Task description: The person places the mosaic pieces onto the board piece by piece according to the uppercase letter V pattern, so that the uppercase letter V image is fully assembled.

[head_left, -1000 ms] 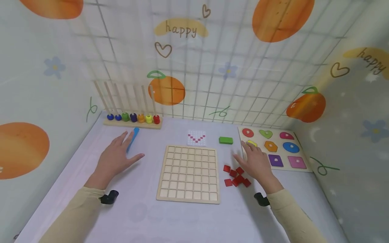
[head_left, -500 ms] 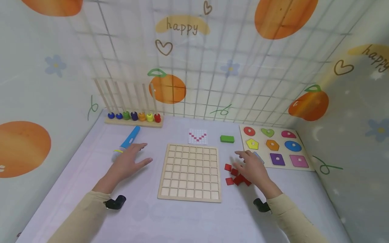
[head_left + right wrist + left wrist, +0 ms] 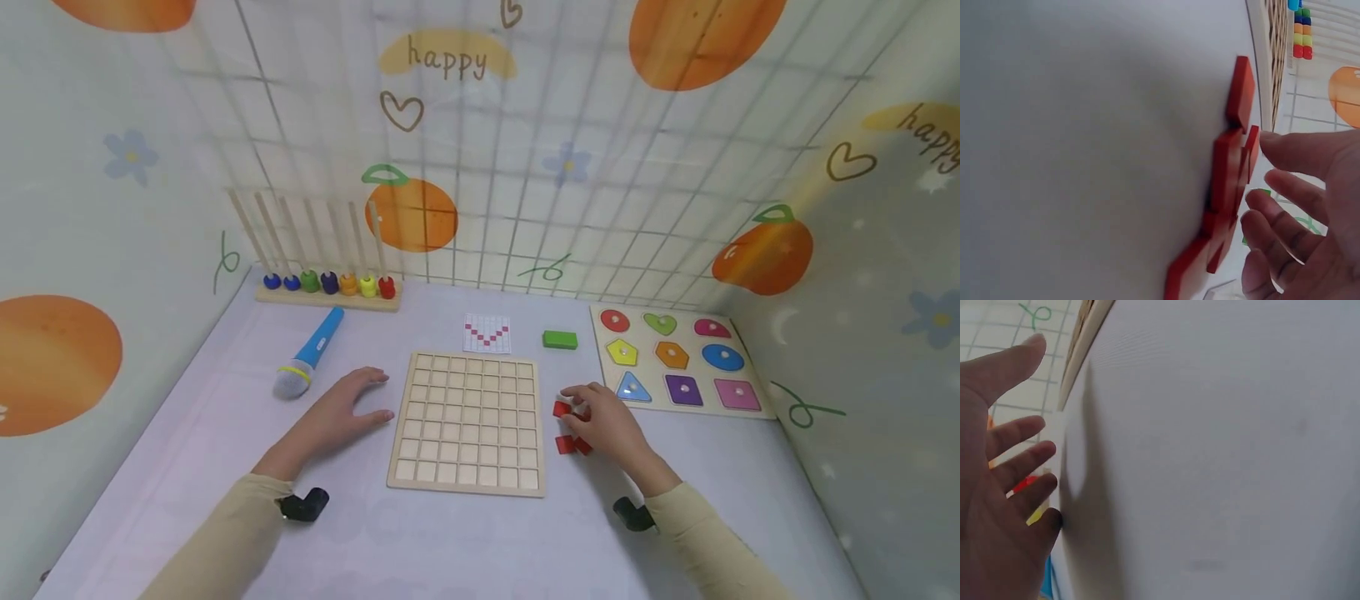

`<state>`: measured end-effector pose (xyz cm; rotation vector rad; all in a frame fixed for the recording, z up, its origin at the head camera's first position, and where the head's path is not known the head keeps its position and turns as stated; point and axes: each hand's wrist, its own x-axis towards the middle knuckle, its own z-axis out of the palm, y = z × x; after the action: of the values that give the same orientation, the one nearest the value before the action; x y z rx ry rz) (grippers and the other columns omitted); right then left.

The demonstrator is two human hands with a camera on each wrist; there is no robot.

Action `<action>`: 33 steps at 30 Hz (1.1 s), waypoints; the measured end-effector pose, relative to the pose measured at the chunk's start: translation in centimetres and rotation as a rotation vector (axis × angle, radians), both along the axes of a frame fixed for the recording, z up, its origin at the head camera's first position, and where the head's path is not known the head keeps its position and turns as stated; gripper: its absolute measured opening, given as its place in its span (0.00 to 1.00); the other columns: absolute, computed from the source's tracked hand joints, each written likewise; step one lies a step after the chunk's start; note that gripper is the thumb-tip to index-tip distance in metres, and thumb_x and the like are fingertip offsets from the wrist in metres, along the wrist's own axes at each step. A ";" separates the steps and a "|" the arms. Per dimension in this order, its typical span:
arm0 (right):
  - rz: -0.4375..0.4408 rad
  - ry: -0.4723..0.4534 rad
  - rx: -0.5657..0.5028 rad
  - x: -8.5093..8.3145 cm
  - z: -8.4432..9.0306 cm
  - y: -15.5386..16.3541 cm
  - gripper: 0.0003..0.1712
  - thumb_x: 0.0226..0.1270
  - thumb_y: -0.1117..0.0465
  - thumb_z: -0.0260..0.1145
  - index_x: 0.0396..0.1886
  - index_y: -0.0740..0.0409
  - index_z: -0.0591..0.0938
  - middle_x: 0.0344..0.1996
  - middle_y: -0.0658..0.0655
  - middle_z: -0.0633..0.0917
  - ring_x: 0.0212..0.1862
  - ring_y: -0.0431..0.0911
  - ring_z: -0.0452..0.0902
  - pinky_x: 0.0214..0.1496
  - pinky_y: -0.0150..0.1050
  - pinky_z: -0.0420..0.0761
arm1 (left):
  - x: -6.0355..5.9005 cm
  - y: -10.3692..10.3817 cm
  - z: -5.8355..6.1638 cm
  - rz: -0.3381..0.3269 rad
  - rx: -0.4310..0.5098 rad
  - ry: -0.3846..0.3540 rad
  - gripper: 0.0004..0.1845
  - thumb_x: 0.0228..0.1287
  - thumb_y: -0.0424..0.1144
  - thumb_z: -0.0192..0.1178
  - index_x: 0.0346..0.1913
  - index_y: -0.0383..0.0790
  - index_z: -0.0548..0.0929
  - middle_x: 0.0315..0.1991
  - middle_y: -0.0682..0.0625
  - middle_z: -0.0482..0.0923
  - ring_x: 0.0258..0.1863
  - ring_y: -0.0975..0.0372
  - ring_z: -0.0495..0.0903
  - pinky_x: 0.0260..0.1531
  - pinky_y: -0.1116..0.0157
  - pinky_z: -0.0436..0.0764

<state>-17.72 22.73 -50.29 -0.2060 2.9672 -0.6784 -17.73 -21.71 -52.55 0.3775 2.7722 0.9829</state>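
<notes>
Several square red tiles (image 3: 565, 444) lie loosely piled just right of a wooden grid board (image 3: 468, 429). Over that pile hovers my right hand (image 3: 615, 427), fingers bent and parted from the thumb. In the right wrist view the thumb tip comes right up to one red tile (image 3: 1254, 153), and nothing sits between thumb and fingers. My left hand (image 3: 337, 423) is beside the board's left edge, holding nothing; the left wrist view shows its thumb and fingers (image 3: 1022, 465) spread apart. The board's square cells hold no tiles.
Behind the board lie a card with a red V pattern (image 3: 487, 333) and a green block (image 3: 560, 340). A shape puzzle (image 3: 647, 357) is at right. A blue toy microphone (image 3: 317, 346) and a peg rack with coloured beads (image 3: 330, 302) stand at left.
My left hand has moved from over the microphone right and down toward the board, uncovering it. My right hand has lowered leftward from beside the shape puzzle to over the red tiles.
</notes>
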 end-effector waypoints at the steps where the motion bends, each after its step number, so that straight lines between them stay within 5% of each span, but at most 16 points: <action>1: 0.000 -0.003 -0.003 0.0 -0.1 0.0 0.23 0.62 0.56 0.76 0.58 0.52 0.85 0.43 0.53 0.82 0.39 0.46 0.75 0.38 0.35 0.82 | 0.0 0.1 -0.1 -0.015 -0.001 -0.006 0.42 0.65 0.63 0.65 0.75 0.44 0.69 0.77 0.44 0.61 0.78 0.45 0.53 0.75 0.41 0.56; 11: 0.004 -0.013 0.006 0.0 -0.3 -0.3 0.20 0.63 0.57 0.76 0.54 0.53 0.87 0.43 0.54 0.82 0.42 0.47 0.75 0.39 0.36 0.84 | 0.0 0.9 -0.4 -0.145 -0.061 -0.001 0.48 0.62 0.65 0.66 0.79 0.48 0.63 0.82 0.47 0.48 0.82 0.48 0.39 0.78 0.43 0.35; 33: -0.033 -0.087 -0.113 -0.4 -0.3 -0.3 0.16 0.64 0.61 0.75 0.48 0.51 0.81 0.36 0.52 0.82 0.37 0.47 0.75 0.31 0.34 0.82 | 0.2 1.4 -0.3 -0.191 -0.145 0.014 0.51 0.58 0.68 0.67 0.80 0.52 0.61 0.83 0.43 0.44 0.81 0.43 0.36 0.76 0.41 0.32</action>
<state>-18.11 22.46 -50.56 -0.1323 2.8585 -0.8379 -17.53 -20.33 -52.85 0.6147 2.7351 0.7329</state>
